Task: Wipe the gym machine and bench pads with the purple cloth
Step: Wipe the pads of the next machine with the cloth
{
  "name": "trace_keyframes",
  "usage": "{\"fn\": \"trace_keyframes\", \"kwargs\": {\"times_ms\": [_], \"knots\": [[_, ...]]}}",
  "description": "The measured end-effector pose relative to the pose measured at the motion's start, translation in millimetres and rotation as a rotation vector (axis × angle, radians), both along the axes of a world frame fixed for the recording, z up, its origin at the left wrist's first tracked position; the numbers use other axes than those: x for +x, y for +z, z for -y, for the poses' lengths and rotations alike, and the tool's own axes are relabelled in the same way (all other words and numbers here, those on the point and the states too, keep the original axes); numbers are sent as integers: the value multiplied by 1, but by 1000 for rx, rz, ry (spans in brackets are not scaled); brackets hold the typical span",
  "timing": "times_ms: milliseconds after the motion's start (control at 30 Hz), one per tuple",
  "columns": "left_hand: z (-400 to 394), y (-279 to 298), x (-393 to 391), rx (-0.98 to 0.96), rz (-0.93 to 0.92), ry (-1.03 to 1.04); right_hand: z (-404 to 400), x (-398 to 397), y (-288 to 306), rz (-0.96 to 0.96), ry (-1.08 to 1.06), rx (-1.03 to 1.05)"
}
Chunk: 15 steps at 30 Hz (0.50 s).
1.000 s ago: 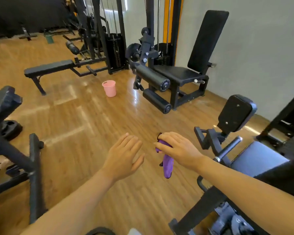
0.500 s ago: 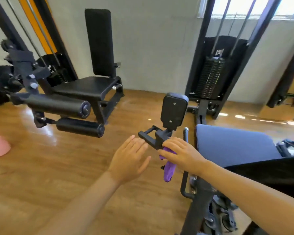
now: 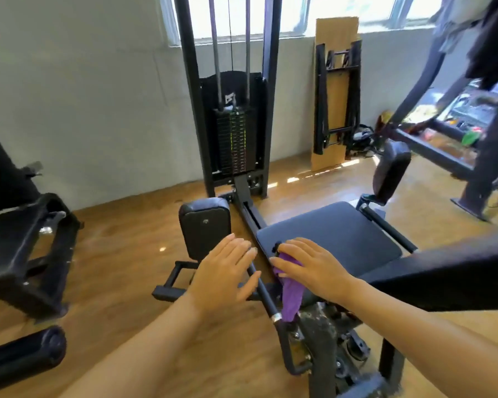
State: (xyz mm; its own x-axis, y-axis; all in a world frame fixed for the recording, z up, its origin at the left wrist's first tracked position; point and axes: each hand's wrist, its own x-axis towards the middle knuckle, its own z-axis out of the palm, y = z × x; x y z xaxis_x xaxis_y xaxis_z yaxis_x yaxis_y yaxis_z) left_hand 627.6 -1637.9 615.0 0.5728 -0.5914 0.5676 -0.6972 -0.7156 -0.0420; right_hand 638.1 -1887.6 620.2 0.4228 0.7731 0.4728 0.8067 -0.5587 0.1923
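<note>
The purple cloth (image 3: 290,294) hangs from under my right hand (image 3: 311,265), which holds it over the front left corner of the dark blue seat pad (image 3: 337,231). My left hand (image 3: 224,274) hovers open, fingers straight, above the black bar beside the seat and holds nothing. A black knee pad (image 3: 204,225) stands just beyond my left hand. A second black pad (image 3: 390,170) stands upright at the seat's far right. The machine's weight stack (image 3: 235,142) rises behind, against the wall.
A leg machine's black seat frame (image 3: 26,242) and roller (image 3: 26,354) fill the left edge. Folded black-and-wood boards (image 3: 335,93) lean on the wall. Another machine's frame (image 3: 477,156) stands at the right. The floor is wood.
The view has swung right from the leg extension machine to this seat. My right hand with the cloth now sits over the seat's corner; my left hand stays open beside it.
</note>
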Motion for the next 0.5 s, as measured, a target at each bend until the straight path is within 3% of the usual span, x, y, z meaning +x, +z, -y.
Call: {"fn": "trace_keyframes", "kwargs": {"times_ms": [267,500], "knots": [[38,18,115,21,33,-243,36,54,12,211,-210,86],[100,14,185,9,47,-555,64,47,18,208,-543,37]]}}
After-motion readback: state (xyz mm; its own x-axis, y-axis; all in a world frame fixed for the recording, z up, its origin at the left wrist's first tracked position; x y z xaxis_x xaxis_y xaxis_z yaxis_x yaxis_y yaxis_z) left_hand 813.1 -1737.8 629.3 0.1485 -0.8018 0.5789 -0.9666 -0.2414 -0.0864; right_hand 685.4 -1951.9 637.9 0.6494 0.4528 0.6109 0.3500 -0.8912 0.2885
